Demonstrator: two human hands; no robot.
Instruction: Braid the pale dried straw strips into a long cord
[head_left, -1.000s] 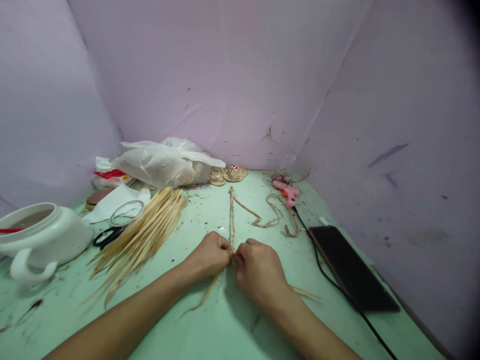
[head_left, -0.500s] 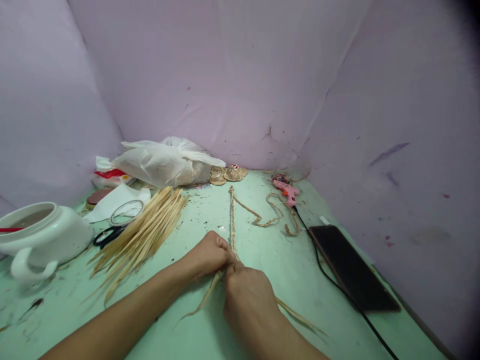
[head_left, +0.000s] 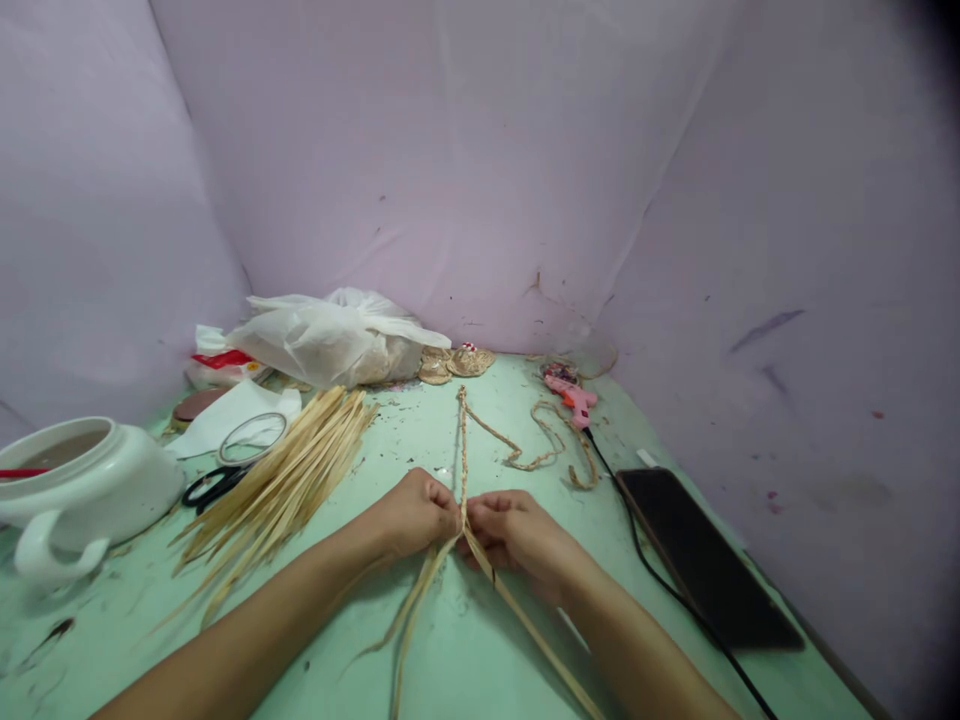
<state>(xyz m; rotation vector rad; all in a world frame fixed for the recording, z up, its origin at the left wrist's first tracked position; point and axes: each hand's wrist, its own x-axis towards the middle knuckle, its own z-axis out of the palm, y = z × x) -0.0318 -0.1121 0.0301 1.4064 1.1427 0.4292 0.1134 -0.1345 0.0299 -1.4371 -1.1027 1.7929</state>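
A thin braid of dried straw-like strips [head_left: 463, 450] runs away from me along the middle of the table, its far end bending off to the right in a loose cord. My left hand [head_left: 418, 512] is closed in a pinch on the left strands at the braid's near end. From the other side, my right hand [head_left: 517, 535] has its fingers curled in against the same spot, thumb and forefinger on the braid; some fingertips are hidden behind it. Loose strands [head_left: 517, 615] fan out toward me below both hands.
Left lie a bundle of dry strips [head_left: 300, 480], black scissors [head_left: 214, 487] and a white pot [head_left: 135, 480]. A plastic bag [head_left: 337, 340] and woven pieces [head_left: 469, 362] sit at the back. A pink glue gun [head_left: 574, 400], its black cord and a dark phone [head_left: 705, 560] are right.
My right hand has drawn back from over the braid to its right side, uncovering the braid's near end and the strands. The left hand stays nearly in place, still pinching.
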